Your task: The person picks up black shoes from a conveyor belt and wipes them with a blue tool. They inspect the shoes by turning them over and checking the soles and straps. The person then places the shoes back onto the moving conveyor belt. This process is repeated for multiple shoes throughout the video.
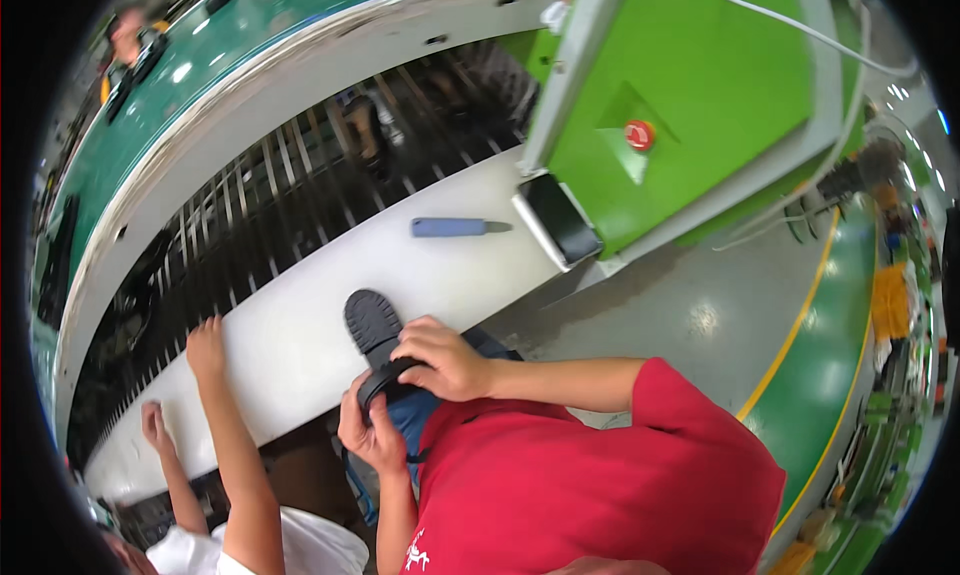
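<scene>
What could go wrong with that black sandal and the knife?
The blue-handled knife lies with its blade bare on the white bench, so a reaching hand might get cut. The black sandal is held by the left hand and right hand; it could slip if they loosen.

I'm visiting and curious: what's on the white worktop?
A blue-handled knife lies there; a white-rimmed dark object is at the worktop's right end. The left hand and right hand hold a black sandal, hiding whatever is beneath.
</scene>
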Available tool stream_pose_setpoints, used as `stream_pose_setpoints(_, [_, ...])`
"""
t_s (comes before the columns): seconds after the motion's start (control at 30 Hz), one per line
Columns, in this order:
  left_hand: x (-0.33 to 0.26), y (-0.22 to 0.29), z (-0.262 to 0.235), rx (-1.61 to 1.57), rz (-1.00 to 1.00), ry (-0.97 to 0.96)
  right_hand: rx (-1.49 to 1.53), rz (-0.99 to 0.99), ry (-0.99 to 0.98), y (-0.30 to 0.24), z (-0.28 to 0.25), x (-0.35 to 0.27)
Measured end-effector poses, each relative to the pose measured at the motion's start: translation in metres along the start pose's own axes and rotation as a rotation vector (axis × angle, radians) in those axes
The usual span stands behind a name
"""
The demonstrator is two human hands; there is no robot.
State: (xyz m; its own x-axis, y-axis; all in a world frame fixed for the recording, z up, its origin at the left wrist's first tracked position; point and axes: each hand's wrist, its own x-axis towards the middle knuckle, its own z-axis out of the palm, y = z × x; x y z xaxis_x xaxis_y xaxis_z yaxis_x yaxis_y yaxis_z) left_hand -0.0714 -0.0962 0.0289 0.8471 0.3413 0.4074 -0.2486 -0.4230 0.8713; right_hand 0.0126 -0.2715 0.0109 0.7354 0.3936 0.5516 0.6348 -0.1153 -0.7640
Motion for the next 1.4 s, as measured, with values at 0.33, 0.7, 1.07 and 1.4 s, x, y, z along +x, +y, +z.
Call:
stream_pose_setpoints(0.33, [0.121, 0.052, -0.001, 0.214, 0.436, 0.257, 0.076, -0.284, 0.465, -0.046, -0.009, 0.125])
stream_pose_setpoints(0.7, [0.143, 0.109, 0.005, 0.150, 0.397, 0.122, 0.123, -0.298, 0.464, -0.066, -0.046, 0.136])
stream_pose_setpoints(1.07, [0.166, 0.113, 0.003, -0.093, 0.165, 0.031, 0.505, 0.088, 0.114, -0.051, -0.066, 0.148])
stream_pose_setpoints(1.4, [0.171, 0.046, 0.003, 0.002, 0.176, 0.111, -1.235, 0.720, 0.127, 0.242, -0.147, 0.241])
